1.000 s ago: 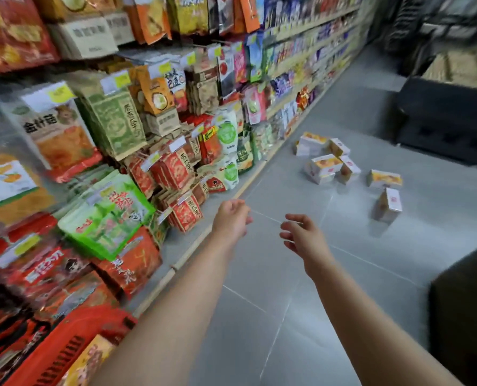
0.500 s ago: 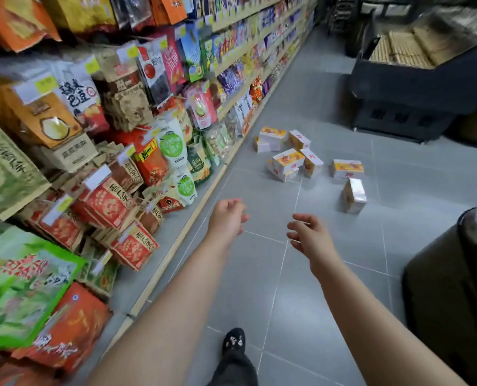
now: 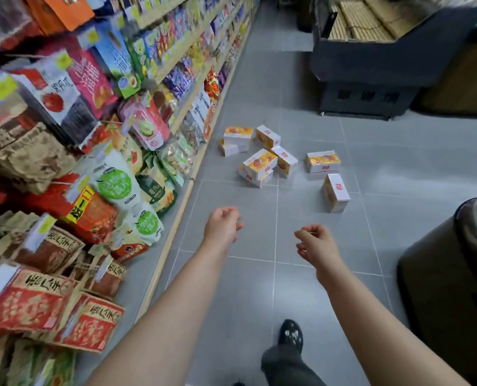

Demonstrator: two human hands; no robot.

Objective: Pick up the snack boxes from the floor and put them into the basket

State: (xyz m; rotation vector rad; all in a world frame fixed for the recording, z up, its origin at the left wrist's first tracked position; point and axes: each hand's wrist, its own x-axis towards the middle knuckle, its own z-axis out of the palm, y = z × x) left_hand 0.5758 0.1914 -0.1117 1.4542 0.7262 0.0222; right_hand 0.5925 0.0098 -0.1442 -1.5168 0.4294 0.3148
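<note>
Stocked shelves (image 3: 98,129) line the left side of a grey tiled floor (image 3: 248,288). The snack boxes (image 3: 259,162) lie scattered on that floor near the shelf foot, well apart from both hands. The left hand (image 3: 222,225) and right hand (image 3: 316,245) reach forward, fingers loosely curled, holding nothing.
</note>
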